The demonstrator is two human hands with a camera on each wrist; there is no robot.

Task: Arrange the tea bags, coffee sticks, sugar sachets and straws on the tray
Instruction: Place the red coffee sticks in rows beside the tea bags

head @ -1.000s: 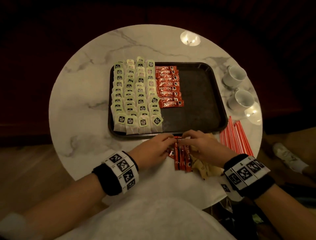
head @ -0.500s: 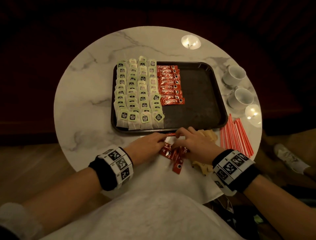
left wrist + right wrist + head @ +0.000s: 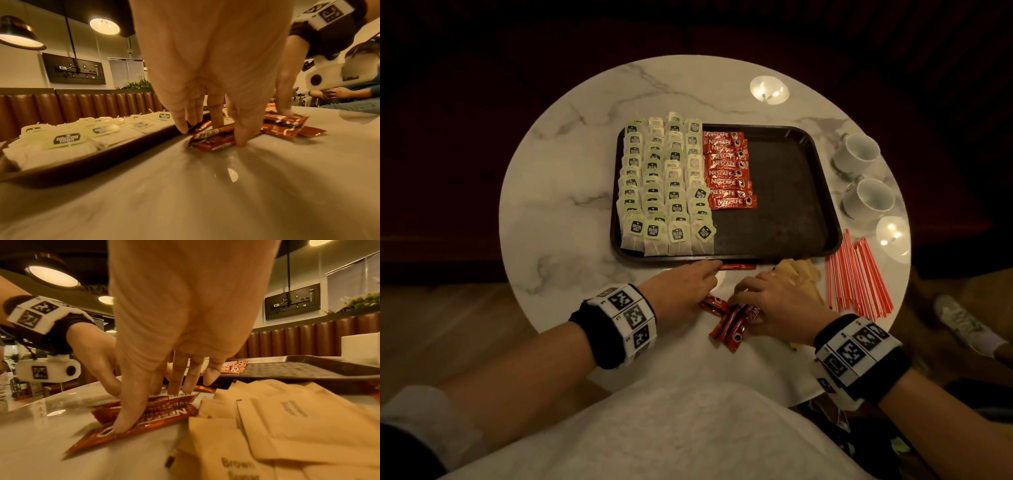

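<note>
A black tray (image 3: 784,212) carries rows of tea bags (image 3: 664,192) on its left side and a column of red coffee sticks (image 3: 729,171) beside them. More loose coffee sticks (image 3: 729,322) lie on the table in front of the tray. My left hand (image 3: 688,284) reaches toward the tray's front edge; its thumb and fingers (image 3: 183,128) pinch a few coffee sticks (image 3: 213,138). My right hand (image 3: 774,301) grips the loose pile, thumb (image 3: 123,423) pressed on a stick (image 3: 148,418). Brown sugar sachets (image 3: 801,274) and red straws (image 3: 856,274) lie to the right.
Two white cups (image 3: 859,150) stand right of the tray near the edge of the round marble table (image 3: 565,205). The sugar sachets (image 3: 287,426) spread close under my right palm. Ceiling lights reflect on the tabletop. My lap is below the near edge.
My hands have drawn apart: the left slid toward the tray's front edge with sticks, the right moved back over the loose pile, which has fanned out and turned.
</note>
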